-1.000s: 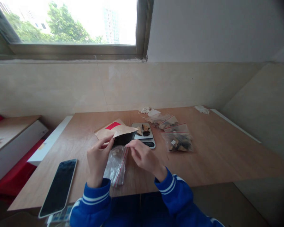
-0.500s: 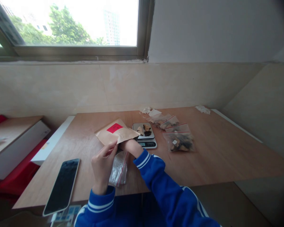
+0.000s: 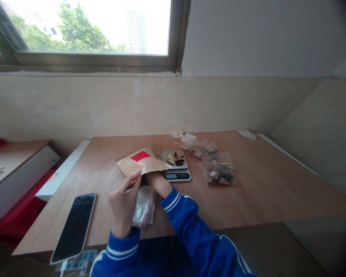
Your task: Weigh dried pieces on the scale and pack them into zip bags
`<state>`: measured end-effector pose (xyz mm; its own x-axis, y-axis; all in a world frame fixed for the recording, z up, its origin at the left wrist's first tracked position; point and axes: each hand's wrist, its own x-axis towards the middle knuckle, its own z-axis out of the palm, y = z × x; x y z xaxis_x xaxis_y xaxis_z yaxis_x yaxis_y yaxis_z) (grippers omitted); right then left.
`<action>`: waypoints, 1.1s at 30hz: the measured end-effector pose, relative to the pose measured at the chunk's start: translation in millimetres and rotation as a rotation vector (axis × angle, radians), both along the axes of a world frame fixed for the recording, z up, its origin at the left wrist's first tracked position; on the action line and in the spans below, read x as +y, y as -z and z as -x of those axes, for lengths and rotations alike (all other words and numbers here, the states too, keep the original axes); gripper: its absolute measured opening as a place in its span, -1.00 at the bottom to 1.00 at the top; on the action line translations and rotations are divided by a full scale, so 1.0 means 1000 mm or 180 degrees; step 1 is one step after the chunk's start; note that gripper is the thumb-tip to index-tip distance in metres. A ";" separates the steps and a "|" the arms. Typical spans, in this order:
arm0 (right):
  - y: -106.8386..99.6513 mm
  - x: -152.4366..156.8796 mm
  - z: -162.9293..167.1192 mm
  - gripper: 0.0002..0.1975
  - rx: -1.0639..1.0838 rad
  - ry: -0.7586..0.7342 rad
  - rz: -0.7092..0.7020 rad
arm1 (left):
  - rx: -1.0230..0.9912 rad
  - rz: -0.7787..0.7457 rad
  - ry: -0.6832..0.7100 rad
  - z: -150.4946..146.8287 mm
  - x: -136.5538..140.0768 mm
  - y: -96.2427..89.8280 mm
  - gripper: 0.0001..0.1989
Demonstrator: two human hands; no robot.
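You sit at the front edge of a wooden table, both arms in blue sleeves with white-striped cuffs. Your left hand is pinched nearly closed, thumb against fingers, on the near lip of a brown paper bag with a red label on its upper face. The bag is left of the table's middle, between its left edge and a small kitchen scale. Your right hand reaches into the bag's mouth; the paper hides the fingers, so I cannot tell how far open they are or whether they hold anything. A few dried pieces, pale and dark, lie on the scale's plate. Just below your hands, toward the front edge, are clear zip bags. To the right of the scale, filled zip bags run back toward the far edge, where white scraps lie; a crumpled white sheet is near the far right corner. At the front left corner, a phone juts slightly over the front edge, screen dark.
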<state>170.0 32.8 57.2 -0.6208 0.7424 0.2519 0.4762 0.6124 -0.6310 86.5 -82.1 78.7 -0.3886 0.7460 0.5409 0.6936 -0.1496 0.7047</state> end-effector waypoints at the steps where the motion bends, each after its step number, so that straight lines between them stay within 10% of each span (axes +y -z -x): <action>1: -0.001 -0.003 -0.004 -0.67 0.0020 0.0073 0.0067 | -0.0018 0.0026 -0.0044 0.001 0.001 0.000 -0.80; 24: 0.025 -0.067 -0.059 -0.55 0.0800 0.0679 -0.1774 | -0.0113 0.0267 -0.0024 0.007 0.005 -0.008 -0.77; 33: 0.031 -0.047 -0.083 -0.76 0.2386 0.2190 -0.1248 | -0.0101 0.0287 -0.0277 0.014 0.012 -0.010 -0.73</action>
<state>252.6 -14.0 25.8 0.3067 0.6576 0.6881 0.3696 0.5839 -0.7228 72.6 -70.3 88.8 -0.4699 0.7536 0.4596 0.6784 -0.0249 0.7343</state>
